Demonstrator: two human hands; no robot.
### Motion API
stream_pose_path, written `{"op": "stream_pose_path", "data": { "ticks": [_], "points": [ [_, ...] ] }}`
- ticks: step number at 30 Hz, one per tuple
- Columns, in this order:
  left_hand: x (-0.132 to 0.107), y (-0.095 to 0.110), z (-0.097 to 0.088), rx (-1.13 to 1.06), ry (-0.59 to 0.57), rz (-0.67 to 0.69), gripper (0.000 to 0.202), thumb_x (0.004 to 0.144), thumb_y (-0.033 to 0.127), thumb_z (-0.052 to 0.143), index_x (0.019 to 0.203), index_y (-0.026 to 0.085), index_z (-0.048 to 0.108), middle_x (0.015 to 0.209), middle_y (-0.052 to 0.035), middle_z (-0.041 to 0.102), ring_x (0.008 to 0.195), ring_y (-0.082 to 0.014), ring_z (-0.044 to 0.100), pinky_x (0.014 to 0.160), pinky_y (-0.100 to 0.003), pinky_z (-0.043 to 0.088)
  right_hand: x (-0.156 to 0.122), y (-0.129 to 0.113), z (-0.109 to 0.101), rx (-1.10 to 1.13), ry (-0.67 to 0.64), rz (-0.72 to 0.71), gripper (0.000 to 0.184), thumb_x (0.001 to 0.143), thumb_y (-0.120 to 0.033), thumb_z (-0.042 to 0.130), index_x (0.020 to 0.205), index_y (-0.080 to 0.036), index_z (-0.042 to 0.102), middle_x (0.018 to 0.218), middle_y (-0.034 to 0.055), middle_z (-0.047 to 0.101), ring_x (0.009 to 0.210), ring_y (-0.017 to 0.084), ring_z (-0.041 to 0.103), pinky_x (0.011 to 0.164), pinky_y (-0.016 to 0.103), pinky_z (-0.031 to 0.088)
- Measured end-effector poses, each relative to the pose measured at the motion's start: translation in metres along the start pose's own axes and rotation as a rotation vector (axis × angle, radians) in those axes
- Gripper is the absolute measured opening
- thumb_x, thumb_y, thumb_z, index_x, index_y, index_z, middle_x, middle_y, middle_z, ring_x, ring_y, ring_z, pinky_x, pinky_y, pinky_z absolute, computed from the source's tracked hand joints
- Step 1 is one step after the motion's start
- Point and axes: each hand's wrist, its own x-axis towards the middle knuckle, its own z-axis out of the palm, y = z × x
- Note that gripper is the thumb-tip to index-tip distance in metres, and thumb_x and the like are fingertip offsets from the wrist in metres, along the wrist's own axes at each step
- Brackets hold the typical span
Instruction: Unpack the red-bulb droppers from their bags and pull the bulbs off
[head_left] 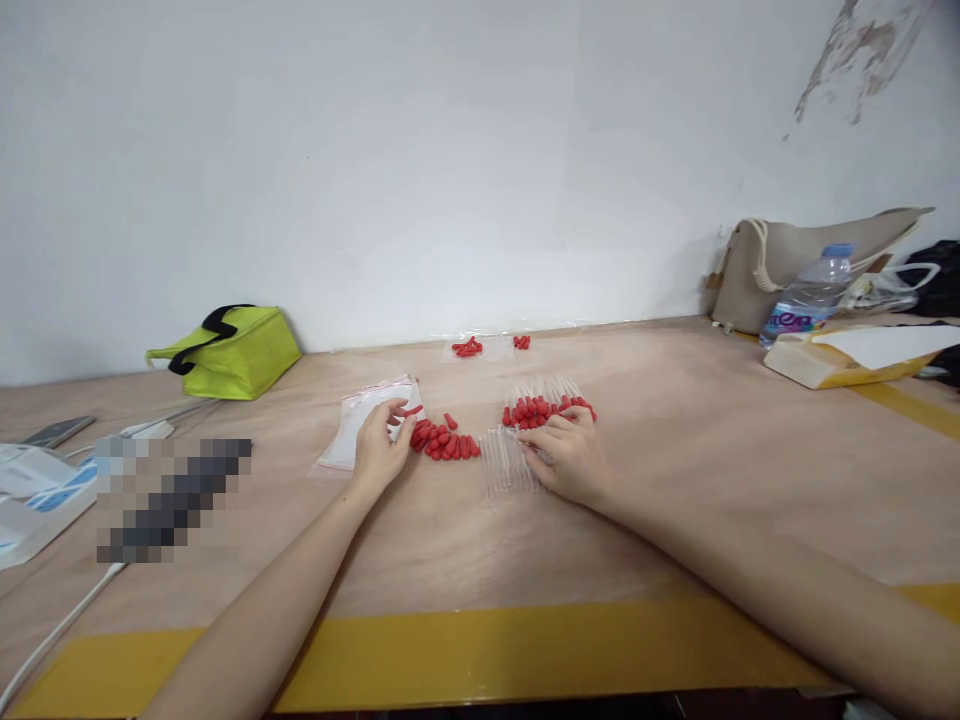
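My left hand (381, 445) pinches a small red rubber cap (412, 410) between thumb and fingers, beside a loose pile of red caps (444, 442). Under that hand lies a stack of clear zip bags (358, 420). My right hand (566, 452) rests with curled fingers on a row of clear glass tubes (506, 460). Just beyond it lies a fan of finished droppers with red caps (547, 405). Whether the right hand grips one tube is hard to see.
More red caps on clear plastic (480, 347) lie near the wall. A lime green bag (229, 352) stands at the left, a phone and papers (45, 470) further left. A beige bag (795, 262), a water bottle (810, 295) and a box are at the right.
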Motion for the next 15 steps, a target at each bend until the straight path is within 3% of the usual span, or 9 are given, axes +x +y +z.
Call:
{"op": "stream_pose_path", "data": {
  "ticks": [3, 7, 15],
  "points": [
    [0.0, -0.003, 0.004, 0.032, -0.016, 0.016, 0.023, 0.077, 0.033, 0.053, 0.095, 0.019, 0.056, 0.085, -0.003, 0.063, 0.077, -0.0173, 0.055, 0.07, -0.031, 0.044, 0.005, 0.0, 0.006, -0.052, -0.026, -0.059, 0.019, 0.082, -0.021, 0.047, 0.078, -0.022, 0.066, 0.062, 0.0, 0.065, 0.066, 0.013, 0.049, 0.083, 0.036, 0.022],
    [-0.002, -0.002, 0.008, 0.044, -0.05, 0.099, 0.018, 0.078, 0.034, 0.052, 0.086, 0.019, 0.059, 0.081, -0.0028, 0.063, 0.078, -0.0179, 0.055, 0.074, -0.032, 0.042, 0.008, -0.006, 0.009, -0.062, -0.064, -0.02, 0.017, 0.08, -0.023, 0.05, 0.076, -0.023, 0.066, 0.063, -0.0005, 0.064, 0.069, 0.014, 0.047, 0.083, 0.037, 0.02],
    [-0.006, 0.0, 0.007, 0.005, -0.106, 0.052, 0.021, 0.081, 0.036, 0.049, 0.085, 0.019, 0.061, 0.082, -0.0032, 0.063, 0.08, -0.0175, 0.055, 0.076, -0.032, 0.043, 0.008, -0.014, 0.003, 0.078, -0.137, 0.051, 0.032, 0.074, -0.051, 0.055, 0.084, -0.023, 0.067, 0.072, 0.0018, 0.062, 0.074, 0.015, 0.046, 0.083, 0.038, 0.019]
  ]
}}
